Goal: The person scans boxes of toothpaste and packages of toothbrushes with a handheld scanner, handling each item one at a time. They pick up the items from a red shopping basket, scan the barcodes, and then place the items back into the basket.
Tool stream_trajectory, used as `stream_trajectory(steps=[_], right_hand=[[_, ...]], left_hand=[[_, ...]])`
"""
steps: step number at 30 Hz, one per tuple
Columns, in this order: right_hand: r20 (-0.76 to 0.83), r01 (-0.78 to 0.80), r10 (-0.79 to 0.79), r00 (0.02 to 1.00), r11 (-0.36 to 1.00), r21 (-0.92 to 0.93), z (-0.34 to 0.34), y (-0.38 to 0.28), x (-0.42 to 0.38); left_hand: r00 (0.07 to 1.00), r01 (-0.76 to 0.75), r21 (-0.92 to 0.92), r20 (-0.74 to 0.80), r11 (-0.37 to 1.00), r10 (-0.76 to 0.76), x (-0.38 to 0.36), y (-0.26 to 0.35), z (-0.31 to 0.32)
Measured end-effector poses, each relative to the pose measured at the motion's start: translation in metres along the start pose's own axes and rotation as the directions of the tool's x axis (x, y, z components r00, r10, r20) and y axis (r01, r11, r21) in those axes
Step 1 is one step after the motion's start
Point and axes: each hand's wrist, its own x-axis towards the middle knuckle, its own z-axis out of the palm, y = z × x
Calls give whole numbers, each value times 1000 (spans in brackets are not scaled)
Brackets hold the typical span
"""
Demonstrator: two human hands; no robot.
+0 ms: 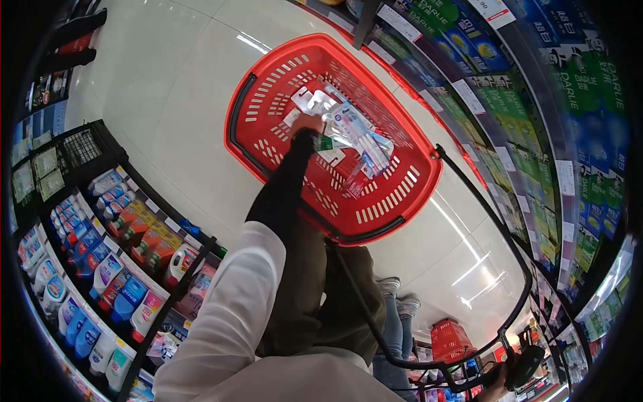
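My left hand (307,125) reaches down into a red shopping basket (395,87), at the left edge of a pile of packs. Its fingers are blurred and partly hidden, so I cannot see whether they grip anything. A toothbrush pack (365,137) with blue and pink print lies on the pile to the right of the hand. A white blister pack (303,99) sits just beyond the fingers, and a red-and-clear pack (357,182) is nearer me. At the bottom right, my right hand (495,388) is closed around the end of the basket's black pull handle (526,367), mostly cut off by the frame.
Shelves of toothpaste boxes (502,100) rise close along the right. On the left, a lower shelf carries detergent bottles (130,298). Pale tiled floor (167,87) runs between them. Behind me stand another person's shoes (407,306) and a second red basket (451,340).
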Motion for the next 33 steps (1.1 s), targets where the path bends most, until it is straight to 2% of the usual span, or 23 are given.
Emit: stream_trajectory(steps=[1,2,4,5,7,8,10,11,12,14,15,16,18,20,23,24,26,27,28,30,31,32,33], right_hand=[[5,-15,15,1000,1000,9,-1,0,0],[8,-32,32,999,999,17,4,2,-1],[10,-56,56,998,998,30,9,5,2],[6,-70,70,998,997,34,11,6,2],[8,-102,102,995,994,41,15,7,2],[15,-114,113,993,992,44,17,7,3],[21,-133,132,991,990,52,19,10,9],[19,-144,143,989,988,58,21,11,11],[18,-157,157,988,985,64,23,12,13],[18,-193,192,981,978,83,29,12,12],[16,-210,209,978,973,92,30,12,11],[16,-225,225,974,969,101,30,13,10],[12,-250,250,968,961,119,29,15,11],[1,-275,278,961,951,138,30,16,12],[-2,-323,327,945,934,150,21,18,4],[5,-339,343,939,928,155,17,18,2],[12,-367,371,928,913,175,15,19,-2],[10,-381,386,923,906,187,14,20,-3],[4,-394,401,916,897,202,14,20,-5],[-4,-422,435,901,877,228,14,18,-10],[-11,-433,449,894,868,241,14,17,-12],[-11,-443,460,888,861,251,15,18,-12],[-7,-451,469,883,854,258,14,20,-11]], left_hand=[[969,207,162,-171,965,-179,92,-45,69],[989,148,-140,33,979,-145,85,-49,34],[957,-9,205,-283,979,68,52,-34,7],[957,-15,201,-282,979,73,44,-23,-4],[934,-261,-192,-298,946,197,33,-9,-18],[936,-257,-193,-294,947,194,33,-5,-22],[967,-118,105,-213,987,138,43,7,-25],[983,-119,17,-140,993,120,55,3,-26],[983,-121,14,-140,993,122,59,-1,-24],[979,-203,-309,-64,929,193,70,-9,-21],[965,-229,-398,25,888,261,97,-26,-3],[964,-233,-398,25,887,264,99,-30,4],[950,-268,-638,-48,722,310,94,-34,12],[958,-252,-668,-71,700,278,98,-27,14],[934,-148,-778,93,611,345,102,-22,14],[934,-145,-776,99,614,344,99,-21,18],[883,-397,-667,-89,630,461,95,-12,22],[850,-367,-819,-104,441,516,104,-14,33],[844,-378,-818,-111,434,525,118,-17,43],[870,-462,-581,-150,670,470,142,-24,62],[840,-424,-758,-125,496,527,154,-26,75],[838,-427,-759,-129,491,530,136,-14,58],[855,-331,-792,-21,513,519,115,-5,42]])
